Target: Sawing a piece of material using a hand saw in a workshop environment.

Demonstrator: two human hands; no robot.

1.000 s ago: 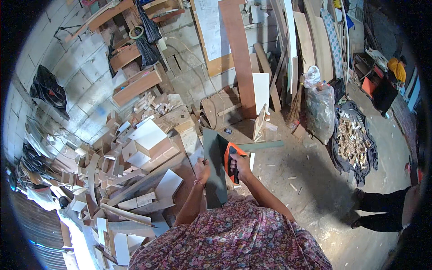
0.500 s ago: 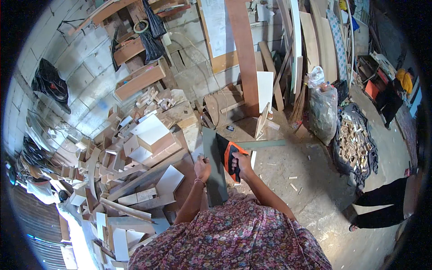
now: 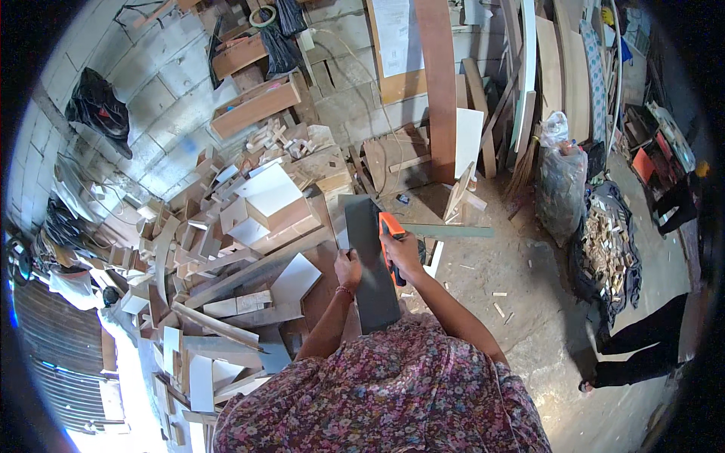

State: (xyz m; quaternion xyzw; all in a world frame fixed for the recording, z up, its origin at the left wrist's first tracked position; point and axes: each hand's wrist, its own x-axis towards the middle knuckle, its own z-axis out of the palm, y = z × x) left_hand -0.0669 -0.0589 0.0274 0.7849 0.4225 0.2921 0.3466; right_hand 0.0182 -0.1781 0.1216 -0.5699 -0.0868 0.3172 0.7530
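Two hands attend the dark grey board (image 3: 371, 291), which extends forward from our floral shirt (image 3: 385, 385) near the centre of the view. With the right hand (image 3: 405, 255) we grasp the orange-and-black tool (image 3: 390, 226) by its handle, fingers wrapped round it. The tool is positioned at the right edge of the board; we cannot tell whether the two touch. The left hand (image 3: 347, 268) is set at the board's left edge, fingers curled; we cannot tell whether it pinches the edge or only rests against it.

Beyond the right hand, a green strip (image 3: 457, 230) extends to the right. To the left of the board we find a white panel (image 3: 297, 278) and, behind it, a white-topped box (image 3: 272, 190) among many wood pieces. To the far right, offcuts (image 3: 604, 241) lie on a black sheet (image 3: 633, 260), near a filled plastic bag (image 3: 561, 190). A tall brown board (image 3: 436, 90) leans against the wall (image 3: 343, 102). At the lower right, we see a co-worker's dark-trousered legs (image 3: 646, 340).
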